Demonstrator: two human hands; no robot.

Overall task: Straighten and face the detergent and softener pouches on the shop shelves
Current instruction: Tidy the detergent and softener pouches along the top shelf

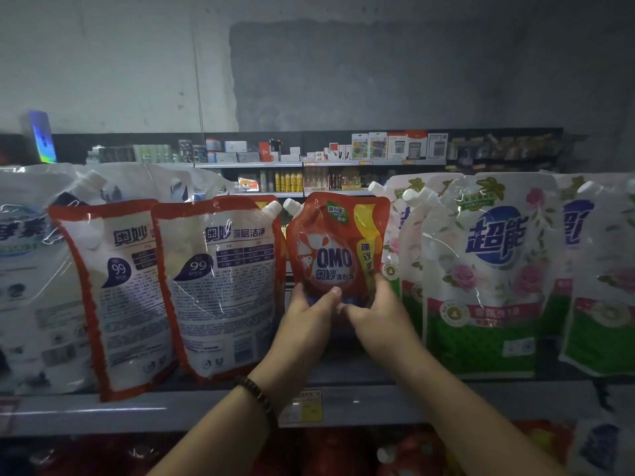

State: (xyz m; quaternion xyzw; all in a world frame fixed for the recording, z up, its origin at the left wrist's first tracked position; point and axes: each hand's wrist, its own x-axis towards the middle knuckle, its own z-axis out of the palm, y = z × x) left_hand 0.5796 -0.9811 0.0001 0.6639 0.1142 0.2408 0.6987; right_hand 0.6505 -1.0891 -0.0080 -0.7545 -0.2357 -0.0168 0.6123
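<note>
On the upper shelf point(103, 412), between two rows of larger pouches, we hold the small red OMO pouch point(338, 249) upright, its printed front turned outward and its white spout at the upper left corner. Our left hand point(305, 324) grips the pouch's lower left edge, thumb laid across the front. Our right hand point(378, 314) grips the lower right edge, fingers curled round the side. Both hands cover the pouch's base, so we cannot tell whether it rests on the shelf.

Left of it stand two red-bordered pouches point(223, 286), leaning and showing their white, text-covered backs. Beyond them is a white-and-blue pouch point(31, 269). Right of the OMO pouch, just beside it, stand white-and-green pouches point(488, 276) with rose prints, fronts outward. A beaded bracelet point(257, 396) circles our left wrist. A price label point(302, 407) sits on the shelf edge below our hands. Red pouches point(326, 455) fill the dim shelf beneath.
</note>
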